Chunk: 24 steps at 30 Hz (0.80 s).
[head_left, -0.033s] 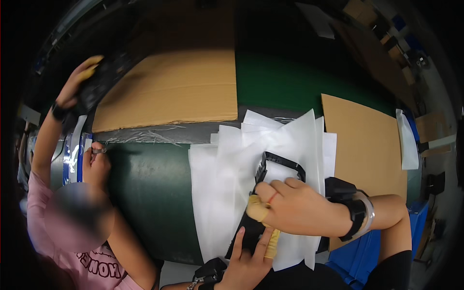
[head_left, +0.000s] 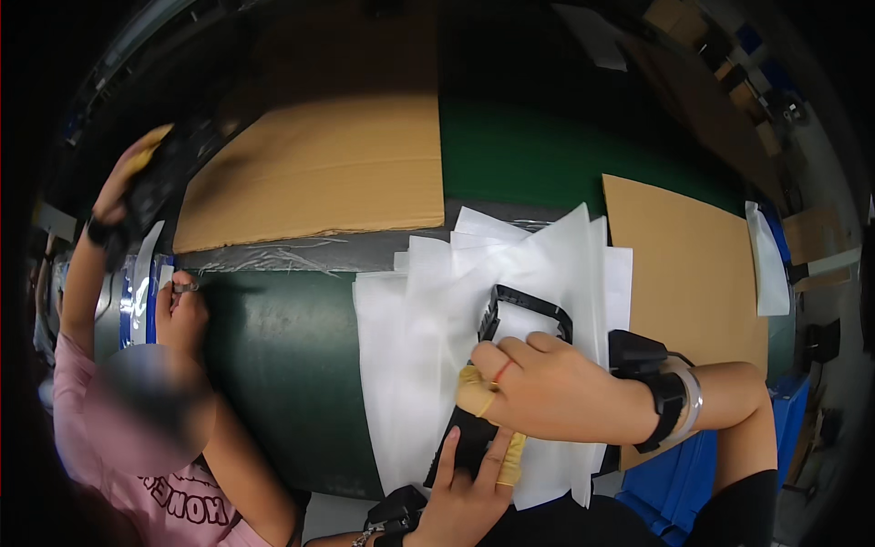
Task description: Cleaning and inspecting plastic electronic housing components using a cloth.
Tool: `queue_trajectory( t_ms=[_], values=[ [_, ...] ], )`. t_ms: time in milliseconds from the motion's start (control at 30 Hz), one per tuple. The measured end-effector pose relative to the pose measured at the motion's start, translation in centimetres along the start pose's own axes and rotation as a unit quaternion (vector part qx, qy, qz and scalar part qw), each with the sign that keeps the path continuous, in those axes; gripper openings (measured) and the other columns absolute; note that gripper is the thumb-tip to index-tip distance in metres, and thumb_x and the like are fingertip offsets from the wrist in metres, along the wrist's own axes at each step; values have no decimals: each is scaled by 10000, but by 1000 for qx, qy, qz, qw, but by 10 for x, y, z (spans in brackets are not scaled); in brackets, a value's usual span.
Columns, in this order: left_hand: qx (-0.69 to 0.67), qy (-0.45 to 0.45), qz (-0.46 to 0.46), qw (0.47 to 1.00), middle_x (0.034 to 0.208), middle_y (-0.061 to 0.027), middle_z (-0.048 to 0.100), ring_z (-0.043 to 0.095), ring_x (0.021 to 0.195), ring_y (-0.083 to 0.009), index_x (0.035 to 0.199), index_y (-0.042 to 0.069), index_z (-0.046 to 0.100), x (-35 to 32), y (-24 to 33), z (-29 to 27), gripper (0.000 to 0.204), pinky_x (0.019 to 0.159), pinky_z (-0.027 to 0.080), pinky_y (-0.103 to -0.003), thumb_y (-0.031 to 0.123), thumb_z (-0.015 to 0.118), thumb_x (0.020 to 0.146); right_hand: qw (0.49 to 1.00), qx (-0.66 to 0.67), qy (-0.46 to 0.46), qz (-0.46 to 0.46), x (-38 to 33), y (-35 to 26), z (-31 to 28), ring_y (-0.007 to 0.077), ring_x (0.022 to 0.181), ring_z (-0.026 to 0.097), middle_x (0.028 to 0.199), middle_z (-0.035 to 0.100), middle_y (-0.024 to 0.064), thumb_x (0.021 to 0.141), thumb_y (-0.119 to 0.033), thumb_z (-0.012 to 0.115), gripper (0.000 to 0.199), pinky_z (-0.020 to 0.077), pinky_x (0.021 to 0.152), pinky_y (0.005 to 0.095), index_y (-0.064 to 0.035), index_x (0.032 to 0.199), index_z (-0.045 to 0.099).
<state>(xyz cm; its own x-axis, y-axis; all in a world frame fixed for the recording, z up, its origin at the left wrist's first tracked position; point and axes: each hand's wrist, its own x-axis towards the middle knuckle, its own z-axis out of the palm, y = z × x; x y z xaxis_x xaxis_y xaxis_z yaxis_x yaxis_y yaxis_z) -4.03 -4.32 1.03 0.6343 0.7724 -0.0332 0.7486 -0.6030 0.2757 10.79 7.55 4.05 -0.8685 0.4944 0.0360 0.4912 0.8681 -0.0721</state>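
A black plastic frame (head_left: 531,304), long with an open loop at its far end, lies slantwise on a stack of white foam sheets (head_left: 392,365). My left hand (head_left: 465,506) holds its near end, two fingers stretched along the black surface and a yellow-covered digit at the right side. Over the frame's middle, my right hand (head_left: 538,383) is closed, its fingers curled and a yellow cover on the thumb. Whatever its fingertips pinch is hidden beneath the hand. A black strap and a clear band circle the right wrist.
At left, a co-worker in a pink shirt (head_left: 182,497) raises a dark object (head_left: 173,173) in one hand; the other hand (head_left: 185,314) rests near blue-and-white packaging (head_left: 137,301). Cardboard sheets (head_left: 319,173) lie on the dark green table (head_left: 273,365). Blue bins (head_left: 670,479) stand at lower right.
My right hand has shifted slightly left over the frame. The co-worker's raised hand has moved a little left and down with the dark object. My left hand stays put.
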Motion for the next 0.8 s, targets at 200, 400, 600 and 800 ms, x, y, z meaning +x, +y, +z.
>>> queue_trajectory(
  t_ms=[200, 400, 600, 800],
  values=[
    [46, 99, 1, 994, 1236, -39, 523, 318, 365, -98, 1092, 44, 593, 8, 1, 2, 341, 1018, 320, -375, 241, 579, 813, 998, 37, -15, 43, -34, -4, -13, 180, 651, 578, 806, 495, 75, 686, -121, 575, 130, 439, 546, 255, -97, 803, 524],
    [55, 92, -16, 994, 1300, -45, 468, 324, 363, -108, 1143, 61, 567, 4, 4, 4, 382, 988, 350, -356, 236, 590, 805, 984, -65, -116, 121, -106, -13, -1, 189, 684, 557, 804, 490, 58, 679, -184, 602, 257, 401, 704, 335, -154, 934, 601],
    [-111, 141, -52, 982, 1261, -77, 481, 532, 746, -231, 1154, 57, 552, 13, -1, -20, 458, 903, 411, -365, 220, 663, 740, 965, 99, -89, 227, -129, -51, 10, 228, 733, 526, 819, 492, 92, 712, -158, 590, 514, 391, 720, 344, -226, 1219, 537],
    [-280, 46, -232, 930, 1035, -197, 560, 548, 862, -330, 1176, -33, 467, 2, -19, -25, 707, 752, 455, -345, 363, 752, 665, 953, 207, -22, 218, -139, -51, 29, 257, 721, 511, 815, 505, 115, 733, -140, 559, 457, 388, 734, 345, -199, 1186, 569]
  ],
)
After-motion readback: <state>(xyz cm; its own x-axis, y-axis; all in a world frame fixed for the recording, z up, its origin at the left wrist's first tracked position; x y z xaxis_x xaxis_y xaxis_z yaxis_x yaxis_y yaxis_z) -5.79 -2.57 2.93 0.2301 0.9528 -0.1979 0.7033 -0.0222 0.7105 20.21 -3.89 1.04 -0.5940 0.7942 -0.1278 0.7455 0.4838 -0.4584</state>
